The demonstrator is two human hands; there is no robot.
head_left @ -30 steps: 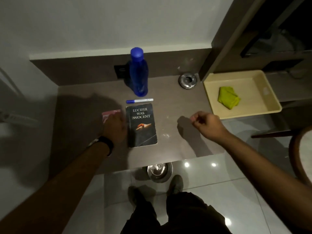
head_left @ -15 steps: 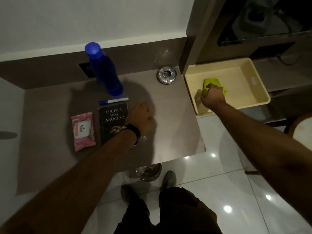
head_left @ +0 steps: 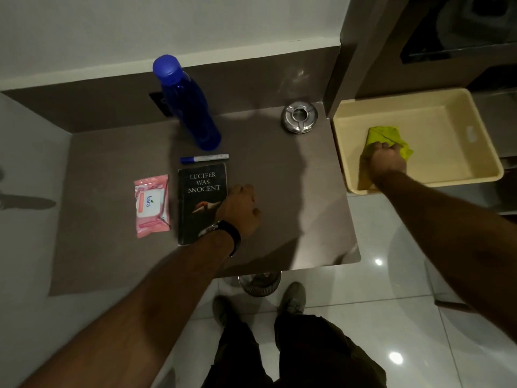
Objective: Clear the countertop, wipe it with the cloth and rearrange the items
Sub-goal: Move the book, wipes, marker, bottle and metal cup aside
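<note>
Since half a sec ago, right hand point(head_left: 383, 161) has settled onto crumpled yellow-green cloth point(head_left: 391, 135) in cream plastic tray point(head_left: 419, 180), grip pinching its near edge. Left hand point(head_left: 240, 210), loosely curled w/ nothing held, rests on brown table point(head_left: 293, 191). Cloth looks soft, light; best bunched at mid-fold.

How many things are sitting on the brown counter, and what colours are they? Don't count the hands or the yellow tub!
Blue: 1, the bottle
Blue and white: 1, the marker pen
Black: 1, the book
Pink: 1, the pack of wipes
Silver: 1, the round metal dish
Total: 5 things on the counter
</note>
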